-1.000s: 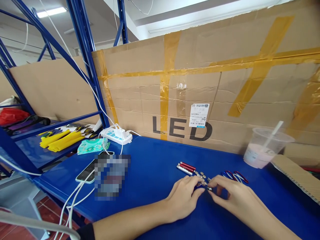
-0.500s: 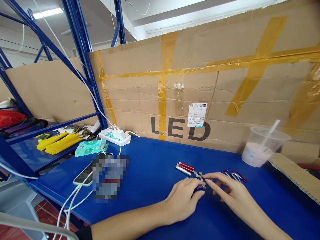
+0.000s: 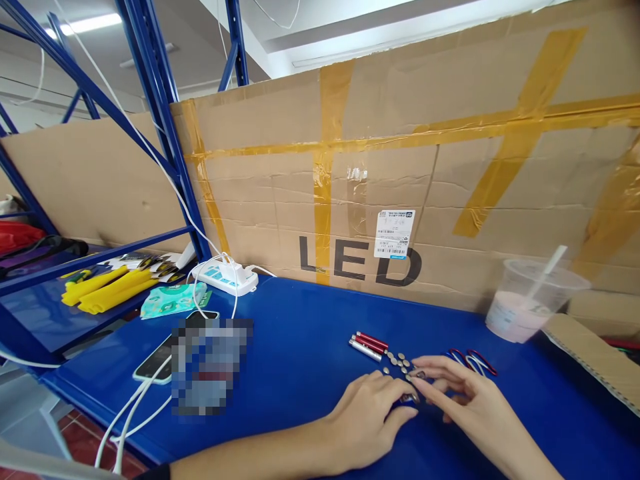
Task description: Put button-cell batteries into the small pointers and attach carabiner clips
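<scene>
My left hand (image 3: 367, 417) rests on the blue table (image 3: 300, 347), its fingers curled round a small dark cylinder (image 3: 409, 398) with only the tip showing. My right hand (image 3: 463, 403) lies beside it, fingers stretched toward the same tip and toward several small button cells (image 3: 397, 361) scattered just beyond. Behind the cells lie red and silver small tubes (image 3: 369, 344). Red and blue clips (image 3: 473, 361) lie past my right hand's fingers.
A tall taped cardboard wall (image 3: 400, 200) marked LED closes the back. A plastic cup with a pink drink and straw (image 3: 527, 303) stands at right. A phone (image 3: 160, 353), white cables, a power strip (image 3: 227, 277) and a blurred object sit at left; blue shelving holds yellow tools (image 3: 100, 287).
My right hand let go of its pinch at the cylinder's tip and spread its fingers flat. The view drifted slightly; my left hand stayed in place.
</scene>
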